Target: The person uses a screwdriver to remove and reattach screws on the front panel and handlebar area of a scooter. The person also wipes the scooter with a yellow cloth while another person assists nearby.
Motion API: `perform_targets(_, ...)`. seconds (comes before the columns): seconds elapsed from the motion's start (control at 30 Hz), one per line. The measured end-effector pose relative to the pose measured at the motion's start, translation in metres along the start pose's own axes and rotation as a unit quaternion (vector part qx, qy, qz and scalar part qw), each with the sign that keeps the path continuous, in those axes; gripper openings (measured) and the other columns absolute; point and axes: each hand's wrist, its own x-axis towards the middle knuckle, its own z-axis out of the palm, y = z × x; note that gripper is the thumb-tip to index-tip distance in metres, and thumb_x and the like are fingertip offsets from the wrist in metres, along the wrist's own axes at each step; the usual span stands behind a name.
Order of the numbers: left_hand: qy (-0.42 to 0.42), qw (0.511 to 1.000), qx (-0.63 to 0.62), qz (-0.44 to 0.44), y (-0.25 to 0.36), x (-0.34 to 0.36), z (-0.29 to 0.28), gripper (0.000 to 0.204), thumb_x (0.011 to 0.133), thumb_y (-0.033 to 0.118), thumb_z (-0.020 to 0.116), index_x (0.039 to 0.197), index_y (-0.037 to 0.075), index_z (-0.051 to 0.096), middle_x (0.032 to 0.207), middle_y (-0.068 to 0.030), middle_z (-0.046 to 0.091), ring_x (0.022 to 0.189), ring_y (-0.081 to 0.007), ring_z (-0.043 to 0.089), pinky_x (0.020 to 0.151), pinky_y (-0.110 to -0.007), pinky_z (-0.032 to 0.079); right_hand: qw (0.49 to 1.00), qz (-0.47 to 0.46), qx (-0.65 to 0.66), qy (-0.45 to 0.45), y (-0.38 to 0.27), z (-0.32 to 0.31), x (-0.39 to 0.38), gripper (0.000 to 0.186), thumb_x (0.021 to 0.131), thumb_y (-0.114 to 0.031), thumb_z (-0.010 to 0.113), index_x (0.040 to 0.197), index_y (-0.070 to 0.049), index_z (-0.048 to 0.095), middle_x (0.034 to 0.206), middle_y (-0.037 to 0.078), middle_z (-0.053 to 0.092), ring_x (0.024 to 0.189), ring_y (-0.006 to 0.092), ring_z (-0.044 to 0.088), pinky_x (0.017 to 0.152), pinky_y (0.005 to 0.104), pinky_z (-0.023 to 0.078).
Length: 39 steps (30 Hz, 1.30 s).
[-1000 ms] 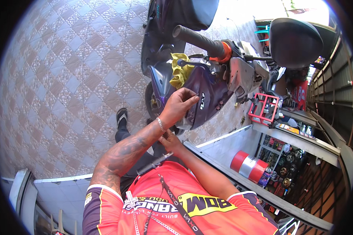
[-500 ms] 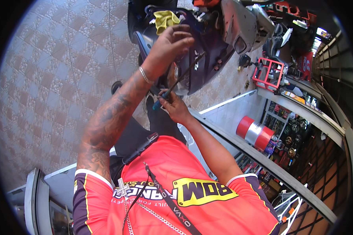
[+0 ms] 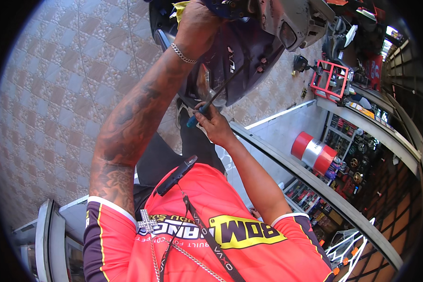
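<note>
Gripped in my right hand (image 3: pixel 214 126) is a long screwdriver (image 3: pixel 192 120) with a blue-green handle; its thin dark shaft slants up and right across a motorbike's dark purple body panel (image 3: pixel 237 56). My left hand (image 3: pixel 199 26), with a chain bracelet at the wrist, reaches to the top of the motorbike. Its fingers are hidden at the dark parts there, so what they touch does not show. A yellow cloth (image 3: pixel 178 10) peeks out just left of this hand. Right of it sits a scuffed grey panel (image 3: pixel 286 28) of the motorbike.
Patterned tile floor (image 3: pixel 70 94) spreads to the left. On the right stand a red metal frame (image 3: pixel 331 81), a low wall with a metal rail (image 3: pixel 286 162), and a red-and-white drum (image 3: pixel 313 152) near shelves of goods. A lanyard (image 3: pixel 207 230) and neck chain hang over my red shirt.
My left hand has moved up and forward, from hovering open near the yellow cloth to the motorbike's top parts. The motorbike sits higher in view. My right hand still holds the screwdriver.
</note>
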Motion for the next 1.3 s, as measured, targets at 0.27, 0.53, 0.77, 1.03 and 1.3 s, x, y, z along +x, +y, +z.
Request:
perform_targets(0.27, -0.003, 0.999, 0.040, 0.006, -0.009, 0.007, -0.013, 0.025, 0.102, 0.004, 0.058, 0.127, 0.000, 0.059, 0.109, -0.0037, 0.067, 0.091, -0.0118, 0.066, 0.075, -0.025, 0.057, 1.000, 0.001, -0.013, -0.006, 0.011, -0.008, -0.004, 0.028, 0.105, -0.024, 0.061, 0.127, -0.009, 0.056, 0.108, 0.002, 0.068, 0.090, 0.0090, 0.060, 0.079, 0.0265, 0.050)
perform_targets(0.53, 0.025, 0.998, -0.045, 0.030, -0.020, 0.020, -0.016, 0.025, 0.101, 0.016, 0.068, 0.117, -0.003, 0.067, 0.101, -0.0054, 0.073, 0.088, -0.0114, 0.070, 0.076, -0.025, 0.057, 0.996, -0.008, -0.090, -0.025, 0.006, -0.023, 0.003, 0.027, 0.106, -0.027, 0.060, 0.126, -0.009, 0.055, 0.101, 0.005, 0.066, 0.091, 0.0135, 0.061, 0.081, 0.0310, 0.050)
perform_targets(0.77, 0.049, 0.998, -0.031, 0.016, -0.011, 0.012, -0.006, 0.025, 0.101, 0.012, 0.065, 0.120, -0.005, 0.067, 0.106, -0.0106, 0.074, 0.089, -0.0145, 0.072, 0.077, -0.026, 0.058, 0.989, 0.015, -0.142, -0.045, -0.001, -0.037, 0.001, 0.030, 0.103, -0.029, 0.060, 0.126, -0.010, 0.055, 0.101, 0.015, 0.068, 0.095, 0.0303, 0.067, 0.084, 0.0398, 0.051)
perform_targets(1.03, 0.009, 1.000, 0.000, -0.022, -0.007, 0.017, -0.017, 0.032, 0.102, 0.016, 0.064, 0.129, -0.001, 0.062, 0.114, -0.0092, 0.074, 0.098, -0.0163, 0.074, 0.083, -0.031, 0.062, 0.992, 0.020, -0.114, -0.051, -0.008, -0.047, 0.005, 0.028, 0.103, -0.026, 0.060, 0.125, -0.008, 0.057, 0.099, 0.014, 0.069, 0.093, 0.0292, 0.069, 0.083, 0.0382, 0.051)
perform_targets(1.3, 0.013, 1.000, 0.008, -0.024, -0.007, 0.016, -0.012, 0.030, 0.103, 0.017, 0.063, 0.129, 0.001, 0.062, 0.114, -0.0070, 0.072, 0.100, -0.0148, 0.072, 0.084, -0.030, 0.060, 0.979, -0.067, -0.176, -0.077, -0.012, -0.040, -0.004, 0.034, 0.101, -0.026, 0.061, 0.128, -0.006, 0.057, 0.114, 0.022, 0.067, 0.110, 0.0410, 0.064, 0.094, 0.0454, 0.049)
